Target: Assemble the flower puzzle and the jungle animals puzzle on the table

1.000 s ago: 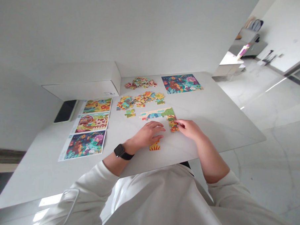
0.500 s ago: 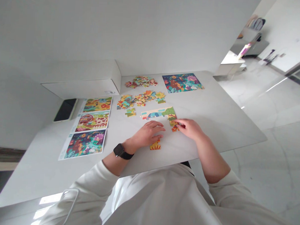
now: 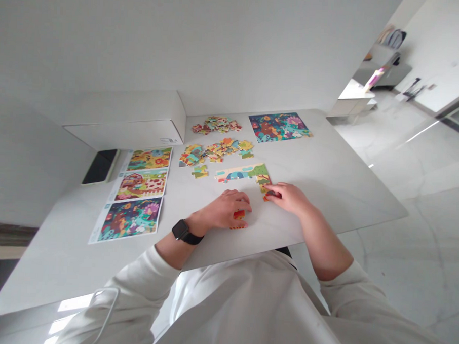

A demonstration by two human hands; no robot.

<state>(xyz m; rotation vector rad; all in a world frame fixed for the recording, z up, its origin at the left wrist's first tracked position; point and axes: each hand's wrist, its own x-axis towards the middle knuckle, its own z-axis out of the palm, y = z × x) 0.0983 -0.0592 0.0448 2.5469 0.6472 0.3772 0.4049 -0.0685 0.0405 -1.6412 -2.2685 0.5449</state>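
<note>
My left hand, with a black watch on its wrist, has its thumb and fingers curled around an orange and red puzzle piece on the table; the hand covers part of it. To the right, the fingertips of my right hand are closed on an orange puzzle piece, partly hidden under them. That piece lies at the lower end of a joined strip of puzzle, which shows a blue animal and a green tree and turns down at its right side.
Loose puzzle pieces lie in a yellowish heap and a reddish heap behind. A dark picture board is at the back right. On the left are a printed picture sheet, a phone and a white box.
My left hand has come down and slightly toward me, its fingers now around the orange and red piece. My right hand stays by the strip's lower end, its fingers shifted a little.
</note>
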